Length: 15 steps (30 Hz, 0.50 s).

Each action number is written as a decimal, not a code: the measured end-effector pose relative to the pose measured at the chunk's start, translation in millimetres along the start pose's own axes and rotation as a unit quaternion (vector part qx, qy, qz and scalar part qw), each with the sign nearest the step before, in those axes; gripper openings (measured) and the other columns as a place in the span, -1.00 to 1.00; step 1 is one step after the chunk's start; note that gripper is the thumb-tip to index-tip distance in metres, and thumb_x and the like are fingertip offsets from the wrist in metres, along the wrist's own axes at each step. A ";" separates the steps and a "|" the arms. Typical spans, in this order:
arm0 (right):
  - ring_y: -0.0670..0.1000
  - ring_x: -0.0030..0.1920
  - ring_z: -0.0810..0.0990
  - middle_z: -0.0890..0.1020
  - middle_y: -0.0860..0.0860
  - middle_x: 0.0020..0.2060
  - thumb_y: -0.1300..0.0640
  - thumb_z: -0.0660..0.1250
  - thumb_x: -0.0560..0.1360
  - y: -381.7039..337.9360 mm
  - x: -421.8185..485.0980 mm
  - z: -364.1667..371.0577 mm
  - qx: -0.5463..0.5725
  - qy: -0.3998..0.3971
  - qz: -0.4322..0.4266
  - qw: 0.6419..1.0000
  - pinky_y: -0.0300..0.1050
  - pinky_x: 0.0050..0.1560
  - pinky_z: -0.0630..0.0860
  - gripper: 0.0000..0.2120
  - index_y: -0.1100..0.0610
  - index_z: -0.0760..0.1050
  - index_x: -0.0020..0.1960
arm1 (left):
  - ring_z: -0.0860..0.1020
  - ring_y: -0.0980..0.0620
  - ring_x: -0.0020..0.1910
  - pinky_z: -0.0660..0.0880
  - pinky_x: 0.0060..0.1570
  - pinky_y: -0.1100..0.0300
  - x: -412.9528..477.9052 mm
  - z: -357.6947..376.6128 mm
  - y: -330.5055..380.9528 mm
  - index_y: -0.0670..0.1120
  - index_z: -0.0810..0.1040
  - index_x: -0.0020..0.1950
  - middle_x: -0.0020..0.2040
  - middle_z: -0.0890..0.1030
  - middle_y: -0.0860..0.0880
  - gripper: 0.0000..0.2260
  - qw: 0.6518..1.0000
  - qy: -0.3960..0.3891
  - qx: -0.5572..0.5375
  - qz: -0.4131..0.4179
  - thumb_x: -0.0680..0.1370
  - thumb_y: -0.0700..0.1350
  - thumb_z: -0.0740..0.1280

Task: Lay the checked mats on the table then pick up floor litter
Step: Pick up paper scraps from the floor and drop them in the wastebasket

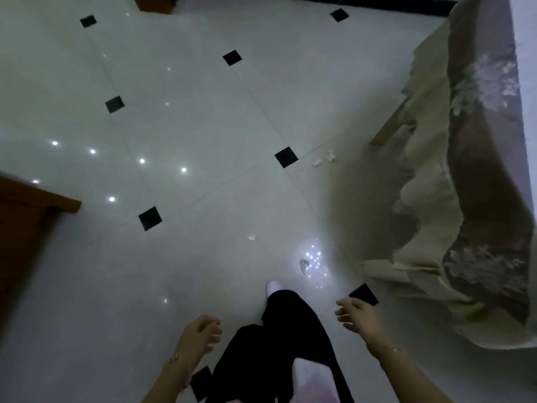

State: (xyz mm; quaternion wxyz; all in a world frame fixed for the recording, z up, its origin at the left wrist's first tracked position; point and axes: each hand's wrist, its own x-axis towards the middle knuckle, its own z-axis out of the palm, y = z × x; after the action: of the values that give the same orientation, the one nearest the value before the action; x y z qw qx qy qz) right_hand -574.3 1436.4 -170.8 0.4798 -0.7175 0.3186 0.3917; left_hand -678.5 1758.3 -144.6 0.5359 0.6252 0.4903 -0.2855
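The left hand and right hand hang empty, each grip loosely spread. On the floor just ahead lies a crumpled scrap, probably paper: light, soft, easily pinched anywhere. A smaller scrap and farther pieces lie beyond.

I count four scraps on the floor — two hands, two feet, eight black tiles.

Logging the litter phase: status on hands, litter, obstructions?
Left hand, right hand empty, fingers loose. Litter scrap on floor ahead, untouched; more scraps farther on. Draped cloth at right, not blocking.
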 end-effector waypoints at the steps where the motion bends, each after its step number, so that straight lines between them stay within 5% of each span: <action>1: 0.06 -0.23 0.58 0.62 0.14 -0.22 0.21 0.20 0.57 -9.5 17.2 7.7 0.004 -0.002 -0.005 1.000 -0.19 -0.23 0.48 -0.82 0.23 0.56 -0.05 | 0.53 -0.08 -0.26 0.40 -0.24 0.19 20.8 -4.1 4.7 -0.21 0.53 -0.10 -0.21 0.59 -0.17 -0.85 1.000 -0.003 0.017 -0.002 0.58 -0.25 0.19; 5: 0.04 -0.10 0.59 0.65 0.14 -0.03 0.23 0.18 0.57 -23.9 108.5 45.7 -0.026 0.001 -0.021 0.999 -0.20 -0.14 0.48 -0.83 0.12 0.55 0.02 | 0.51 -0.01 -0.37 0.39 -0.36 0.25 130.6 -7.7 32.7 -0.18 0.54 -0.20 -0.35 0.60 -0.09 -0.83 0.996 0.003 0.089 0.031 0.54 -0.33 0.23; 9: 0.02 0.07 0.54 0.58 0.07 0.13 0.22 0.21 0.55 3.7 233.4 86.4 -0.106 0.024 -0.048 0.993 -0.22 0.04 0.40 -0.71 0.11 0.48 0.26 | 0.58 -0.03 -0.23 0.43 -0.28 0.28 285.2 17.8 46.1 -0.14 0.56 -0.14 -0.20 0.63 -0.13 -0.89 0.976 -0.001 0.189 0.106 0.54 -0.27 0.27; 15: 0.01 0.29 0.42 0.45 0.05 0.32 0.16 0.28 0.53 99.9 413.7 144.1 -0.214 0.105 -0.091 0.967 -0.28 0.19 0.27 -0.56 0.11 0.36 0.40 | 0.54 -0.16 0.08 0.47 0.11 0.03 510.7 71.3 15.3 -0.17 0.56 0.16 0.13 0.55 -0.15 -0.77 0.859 0.012 0.407 0.311 0.51 -0.28 0.29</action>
State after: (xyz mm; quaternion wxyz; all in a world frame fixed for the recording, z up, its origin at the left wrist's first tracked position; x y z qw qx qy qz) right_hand -491.7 1504.3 -607.2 0.3127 -0.8664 0.2095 0.3280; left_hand -470.6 1848.3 -608.1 0.2887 0.9108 0.1173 -0.2708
